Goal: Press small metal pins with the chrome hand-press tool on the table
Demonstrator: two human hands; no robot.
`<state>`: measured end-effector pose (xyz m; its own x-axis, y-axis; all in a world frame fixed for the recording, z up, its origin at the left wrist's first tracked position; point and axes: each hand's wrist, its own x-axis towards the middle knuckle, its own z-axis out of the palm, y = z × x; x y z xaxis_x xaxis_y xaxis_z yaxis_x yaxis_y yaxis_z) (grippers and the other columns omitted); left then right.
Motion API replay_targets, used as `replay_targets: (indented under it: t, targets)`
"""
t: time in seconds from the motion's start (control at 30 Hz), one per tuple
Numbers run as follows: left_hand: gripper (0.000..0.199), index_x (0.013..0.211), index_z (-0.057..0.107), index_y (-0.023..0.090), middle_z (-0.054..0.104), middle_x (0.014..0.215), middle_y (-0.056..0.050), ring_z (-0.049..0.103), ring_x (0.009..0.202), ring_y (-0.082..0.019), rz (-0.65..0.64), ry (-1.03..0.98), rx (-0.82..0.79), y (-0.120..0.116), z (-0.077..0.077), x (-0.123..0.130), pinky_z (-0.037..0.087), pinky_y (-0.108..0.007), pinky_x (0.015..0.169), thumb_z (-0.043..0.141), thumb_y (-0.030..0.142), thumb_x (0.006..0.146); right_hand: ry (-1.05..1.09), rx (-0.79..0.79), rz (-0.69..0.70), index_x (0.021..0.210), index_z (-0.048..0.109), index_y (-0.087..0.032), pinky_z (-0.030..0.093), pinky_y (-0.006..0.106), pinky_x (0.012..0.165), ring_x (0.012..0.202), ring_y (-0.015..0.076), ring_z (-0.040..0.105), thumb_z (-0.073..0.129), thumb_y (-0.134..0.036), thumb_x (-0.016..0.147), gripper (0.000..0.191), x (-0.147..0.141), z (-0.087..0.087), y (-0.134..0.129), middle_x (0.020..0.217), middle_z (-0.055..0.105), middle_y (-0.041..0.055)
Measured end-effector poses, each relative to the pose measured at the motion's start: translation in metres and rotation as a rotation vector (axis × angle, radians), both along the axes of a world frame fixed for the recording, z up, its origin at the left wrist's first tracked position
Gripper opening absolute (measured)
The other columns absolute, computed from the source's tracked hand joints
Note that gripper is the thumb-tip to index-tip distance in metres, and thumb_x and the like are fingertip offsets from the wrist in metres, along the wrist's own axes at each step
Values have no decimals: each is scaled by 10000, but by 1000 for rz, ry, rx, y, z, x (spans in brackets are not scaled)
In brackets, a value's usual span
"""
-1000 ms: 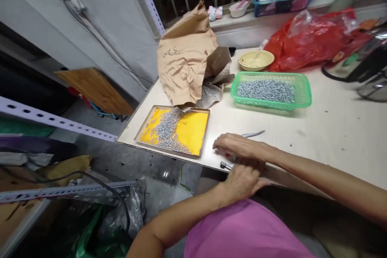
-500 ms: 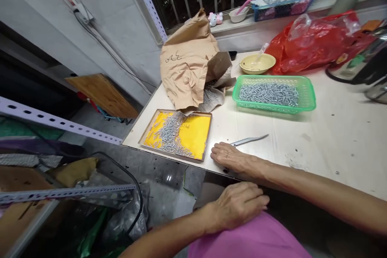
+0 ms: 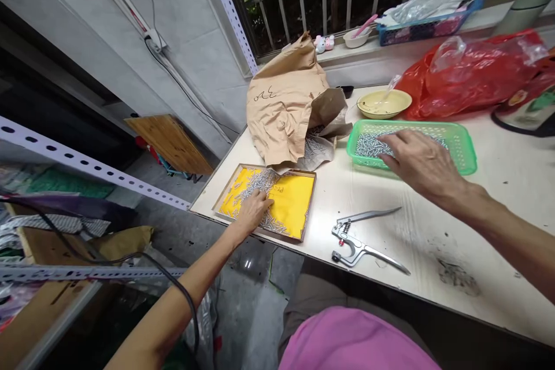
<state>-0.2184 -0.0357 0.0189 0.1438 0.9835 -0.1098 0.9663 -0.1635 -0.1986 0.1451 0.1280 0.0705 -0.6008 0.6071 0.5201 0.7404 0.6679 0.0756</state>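
Note:
My left hand (image 3: 252, 210) reaches palm down into a shallow tray (image 3: 309, 208) with a yellow bottom. Its fingertips rest on a pile of small silvery metal pins (image 3: 256, 179), the thumb a little apart; what lies under the fingers is hidden. Over the front of a green plastic basket (image 3: 466, 153) hangs my right hand (image 3: 422, 162), fingers forward, thumb apart, nothing visible in it. More such metal pins (image 3: 368, 144) fill the basket, partly covered by that hand. Hand pliers (image 3: 358, 248) with a spring and spread handles lie on the table between the hands.
A torn brown paper bag (image 3: 281, 110) spills pins behind the tray. Farther back are a yellow bowl (image 3: 384, 105), a red plastic bag (image 3: 472, 81) and a metal kettle (image 3: 529, 110). A perforated metal bar (image 3: 99, 167) crosses at left, near a black cable (image 3: 188, 298).
My left hand has gone from my lap into the tray, onto the pins. My right hand has left the pliers and moved up and right to the green basket. The view has shifted slightly.

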Motion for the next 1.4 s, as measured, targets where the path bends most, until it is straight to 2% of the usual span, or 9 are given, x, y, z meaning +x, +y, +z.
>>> replay_targets:
  t: [0.07, 0.23, 0.37, 0.53, 0.67, 0.77, 0.87, 1.13, 1.4]
  targets:
    - [213, 932, 679, 189, 588, 862, -98, 463, 892, -235, -62, 11, -34, 3, -2, -6, 383, -308, 657, 467, 194, 913, 37, -70, 31, 1107, 585, -156, 430, 381, 721, 879, 273, 550, 419, -284, 935, 271, 11, -10, -7, 1001, 608, 151]
    - [170, 835, 642, 159, 587, 855, -97, 475, 877, -221, -186, 23, -94, 5, -4, -20, 385, -300, 664, 487, 177, 902, 101, -327, 208, 1062, 592, -173, 474, 372, 774, 902, 232, 588, 399, -327, 948, 272, 31, -59, -55, 1025, 606, 104]
    - [156, 783, 625, 144, 598, 830, -102, 504, 859, -214, -166, -71, -98, 7, 2, -20, 414, -302, 687, 502, 130, 878, 123, -515, 208, 1024, 599, -186, 486, 350, 768, 880, 204, 597, 378, -341, 960, 277, 45, -85, -93, 1003, 608, 86]
    - [89, 776, 640, 149, 635, 757, -43, 557, 748, -159, 155, -576, 7, 4, 11, 40, 440, -273, 693, 555, 155, 799, 90, -688, 194, 1001, 610, -197, 481, 340, 755, 841, 192, 587, 366, -316, 969, 274, 47, -92, -127, 945, 609, 79]
    - [169, 828, 656, 137, 617, 664, 3, 524, 553, -96, 488, -1206, -252, -8, 10, 114, 427, -215, 531, 609, 277, 747, 81, -709, 188, 1022, 606, -180, 472, 343, 740, 848, 203, 567, 422, -278, 952, 221, 40, -92, -142, 924, 604, 88]
    - [215, 835, 664, 121, 601, 633, 13, 484, 490, -74, 652, -1397, -394, -11, 2, 149, 402, -198, 457, 662, 271, 682, 84, -680, 154, 1006, 606, -168, 463, 336, 738, 851, 205, 558, 449, -228, 936, 182, 36, -92, -146, 908, 599, 90]
    - [180, 767, 653, 111, 586, 599, 14, 470, 471, -66, 758, -1435, -402, -10, -7, 161, 376, -183, 410, 689, 249, 657, 88, -652, 136, 995, 607, -165, 451, 329, 730, 843, 203, 548, 466, -205, 925, 163, 37, -95, -147, 894, 594, 85]
    - [203, 735, 638, 103, 482, 448, 59, 353, 350, -32, 840, -1399, -506, -6, -18, 171, 230, -161, 327, 706, 290, 694, 121, -579, 125, 1007, 598, -171, 416, 322, 701, 819, 200, 514, 472, -185, 914, 158, 39, -104, -152, 894, 583, 74]
    - [270, 700, 605, 116, 464, 409, 75, 350, 314, -30, 860, -1292, -531, -5, -19, 175, 252, -167, 324, 726, 357, 686, 144, -583, 125, 1029, 596, -178, 418, 330, 689, 830, 211, 510, 432, -192, 929, 192, 41, -102, -154, 915, 582, 84]
